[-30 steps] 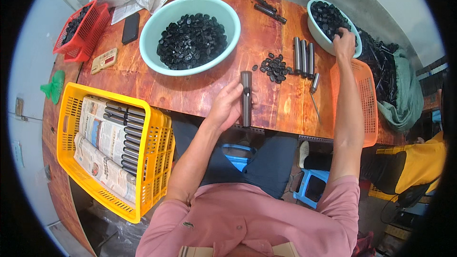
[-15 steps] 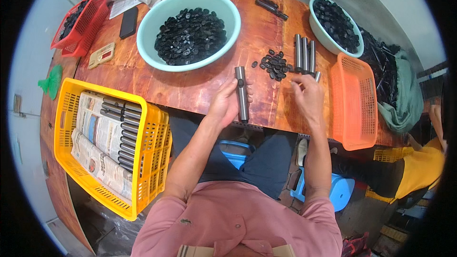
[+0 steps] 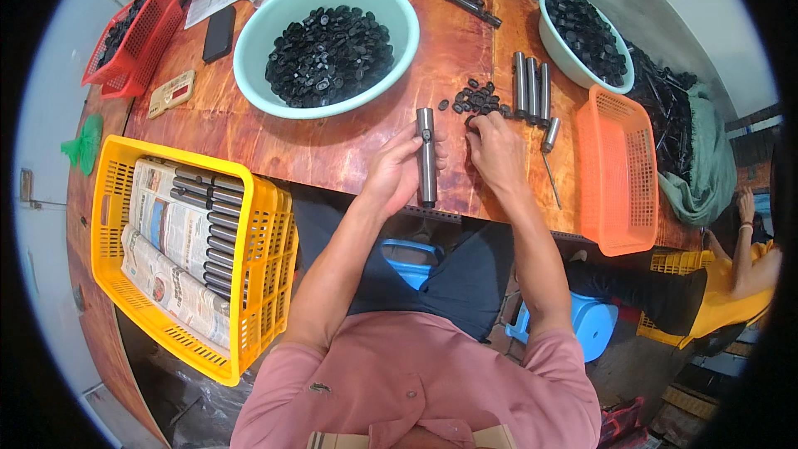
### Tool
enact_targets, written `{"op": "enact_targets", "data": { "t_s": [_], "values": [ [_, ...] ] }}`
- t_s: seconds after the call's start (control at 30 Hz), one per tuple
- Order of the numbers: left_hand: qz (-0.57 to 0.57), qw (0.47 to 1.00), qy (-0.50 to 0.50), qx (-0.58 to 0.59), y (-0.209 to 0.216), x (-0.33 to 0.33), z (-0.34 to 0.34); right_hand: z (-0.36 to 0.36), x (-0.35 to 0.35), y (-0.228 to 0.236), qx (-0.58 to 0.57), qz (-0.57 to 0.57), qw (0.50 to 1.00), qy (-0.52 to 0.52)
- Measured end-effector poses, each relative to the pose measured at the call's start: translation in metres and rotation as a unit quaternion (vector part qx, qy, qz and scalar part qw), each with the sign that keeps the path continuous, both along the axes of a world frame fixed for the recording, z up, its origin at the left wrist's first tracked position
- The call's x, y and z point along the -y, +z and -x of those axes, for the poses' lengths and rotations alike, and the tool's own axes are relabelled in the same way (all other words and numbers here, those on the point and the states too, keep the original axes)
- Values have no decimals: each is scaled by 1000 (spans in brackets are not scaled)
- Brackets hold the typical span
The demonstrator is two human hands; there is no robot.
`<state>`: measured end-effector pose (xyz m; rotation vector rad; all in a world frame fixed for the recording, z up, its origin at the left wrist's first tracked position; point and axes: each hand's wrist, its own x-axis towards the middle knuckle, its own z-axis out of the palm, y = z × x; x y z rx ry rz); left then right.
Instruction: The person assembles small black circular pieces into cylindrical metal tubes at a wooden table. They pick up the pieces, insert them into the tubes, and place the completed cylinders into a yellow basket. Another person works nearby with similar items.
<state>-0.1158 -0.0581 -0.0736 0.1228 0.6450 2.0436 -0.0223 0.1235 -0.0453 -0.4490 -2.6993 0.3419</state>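
Note:
My left hand (image 3: 394,168) is closed around a dark grey metal tube (image 3: 427,170), held upright over the table's front edge. A small oval fitting shows on the tube's upper part. My right hand (image 3: 496,154) is at the near edge of a loose pile of small black oval pieces (image 3: 477,98). Its thumb and forefinger pinch one black oval piece (image 3: 470,120), partly hidden by the fingers. Right of that hand lies a thin-shafted tool with a metal handle (image 3: 550,135). Several similar tubes (image 3: 533,90) lie side by side beyond it.
A large pale green basin (image 3: 249,87) of black pieces stands behind, a smaller basin (image 3: 544,29) at the back right. An orange basket (image 3: 619,237) is at right. At left, a yellow crate (image 3: 241,283) holds newspaper and tubes. Another person (image 3: 731,283) sits far right.
My right hand has moved left, from beside the tubes to the oval pieces, and now pinches one. The tool's thin shaft has come into sight. My left hand keeps hold of the tube.

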Motion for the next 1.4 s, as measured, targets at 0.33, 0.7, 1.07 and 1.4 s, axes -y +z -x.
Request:
{"op": "enact_targets", "data": {
  "t_s": [0.33,0.7,1.07,1.4],
  "values": [
    [-10,999,-30,-3,-3,-2,3,-10,-9,2,32,105,992,65],
    [5,1000,-17,-7,-1,-2,3,-2,-3,6,-16,103,995,-10],
    [-16,1000,-18,1,-4,-3,4,-18,8,9,-5,68,996,64],
    [3,1000,-20,6,-4,-3,2,-28,18,1,-73,124,985,-91]
  ]
}}
